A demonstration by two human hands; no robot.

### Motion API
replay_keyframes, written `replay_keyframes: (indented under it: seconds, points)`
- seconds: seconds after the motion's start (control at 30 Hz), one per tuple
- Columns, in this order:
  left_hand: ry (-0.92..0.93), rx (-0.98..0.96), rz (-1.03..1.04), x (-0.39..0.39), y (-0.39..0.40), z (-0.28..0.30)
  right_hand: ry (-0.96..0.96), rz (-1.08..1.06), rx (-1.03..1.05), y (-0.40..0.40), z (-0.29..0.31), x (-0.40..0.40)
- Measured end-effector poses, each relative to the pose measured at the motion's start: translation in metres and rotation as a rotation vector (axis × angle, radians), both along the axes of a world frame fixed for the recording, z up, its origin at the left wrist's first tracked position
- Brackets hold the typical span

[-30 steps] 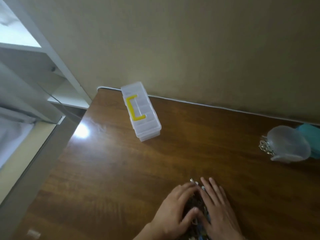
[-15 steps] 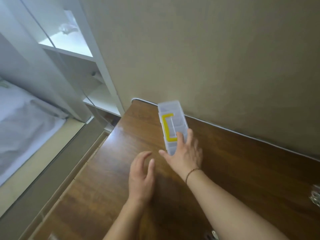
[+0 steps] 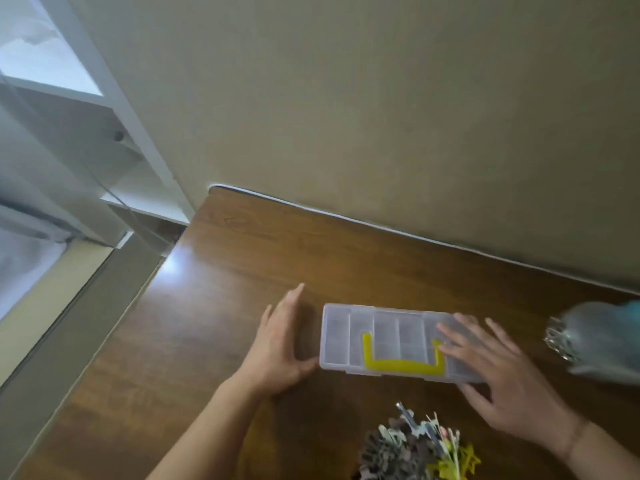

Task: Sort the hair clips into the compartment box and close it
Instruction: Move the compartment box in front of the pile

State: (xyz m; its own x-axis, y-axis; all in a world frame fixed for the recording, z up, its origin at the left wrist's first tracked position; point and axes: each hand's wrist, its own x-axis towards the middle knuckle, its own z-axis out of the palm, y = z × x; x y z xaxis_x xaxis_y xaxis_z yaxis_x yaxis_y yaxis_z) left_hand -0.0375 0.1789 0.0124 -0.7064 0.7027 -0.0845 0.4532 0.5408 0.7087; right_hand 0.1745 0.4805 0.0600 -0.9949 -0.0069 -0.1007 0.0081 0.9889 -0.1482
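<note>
Wall (image 3: 381, 116): plain beige, fills the upper frame; meets the tabletop along a thin white strip.

Tabletop (image 3: 242, 271): dark brown wood grain, glossy, with a bright glare spot near its left edge. White shelving (image 3: 114, 161) stands left of it.

Box (image 3: 391, 341): clear plastic, lid down, lying flat near the middle of the tabletop with its long side across the view. Dividers visible through the lid; compartments look empty. Yellow handle (image 3: 403, 362) lies folded flat along the near long edge.

Right hand (image 3: 502, 375): flat on the right end of the box, fingers spread and extended over the lid, not curled around anything. Thin bracelet on the wrist.

Left hand (image 3: 280, 344): on edge just beside the left end of the box, fingers straight and together, open; thumb tip at the box's near left corner. Holds nothing.

Blurred translucent object with something teal behind it and a metallic cluster, at the right edge; identity unclear.

Clips (image 3: 419, 448): loose heap on the tabletop at the bottom edge, nearer than the box, between the forearms. Grey, white and yellow pieces; none in the box.
</note>
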Motion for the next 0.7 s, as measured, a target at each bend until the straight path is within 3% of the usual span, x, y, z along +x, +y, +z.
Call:
replay_keyframes:
  seconds: [0.13,0.47,0.7]
  points:
    - [-0.047,-0.066,-0.272,0.031,0.032,-0.001,-0.024,-0.106,0.047,-0.004,0.008,0.032]
    - [-0.078,0.068,-0.098,0.046,0.046,-0.016,-0.019,-0.121,0.123,-0.093,-0.002,-0.031]
    - [-0.077,0.049,-0.120,0.041,0.046,-0.019,-0.031,-0.057,0.273,-0.090,-0.006,-0.036]
